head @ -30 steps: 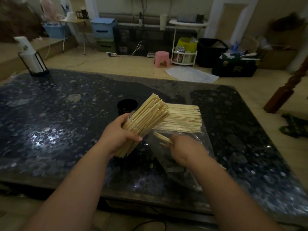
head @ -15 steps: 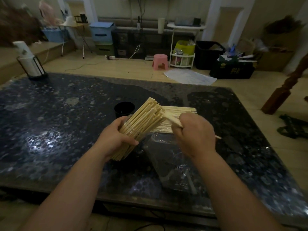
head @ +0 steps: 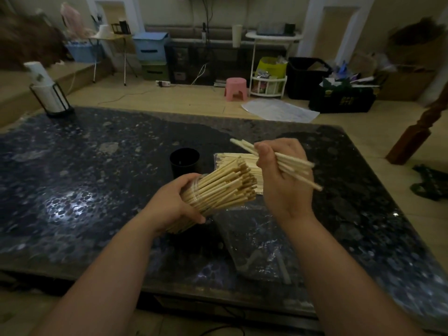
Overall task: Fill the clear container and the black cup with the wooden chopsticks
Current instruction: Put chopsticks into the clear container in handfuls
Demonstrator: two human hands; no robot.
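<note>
My left hand (head: 174,204) grips the clear container (head: 196,187), tilted to the right and packed with wooden chopsticks (head: 223,185). My right hand (head: 281,175) is raised above the table and holds a small bunch of chopsticks (head: 298,166) that point up-left and down-right. The black cup (head: 184,161) stands upright just behind the container; nothing shows above its rim. More chopsticks (head: 232,160) lie in a flat pile behind the hands, partly hidden by them.
A crumpled clear plastic bag (head: 257,243) with a few chopsticks lies on the dark speckled table (head: 84,178) under my right forearm. A white roll in a black wire holder (head: 48,93) stands at the far left corner. A wooden post (head: 417,139) rises right of the table.
My right hand has lifted out of the plastic bag with a bunch of chopsticks and risen up to the right of the container. My left hand tilted the container slightly lower.
</note>
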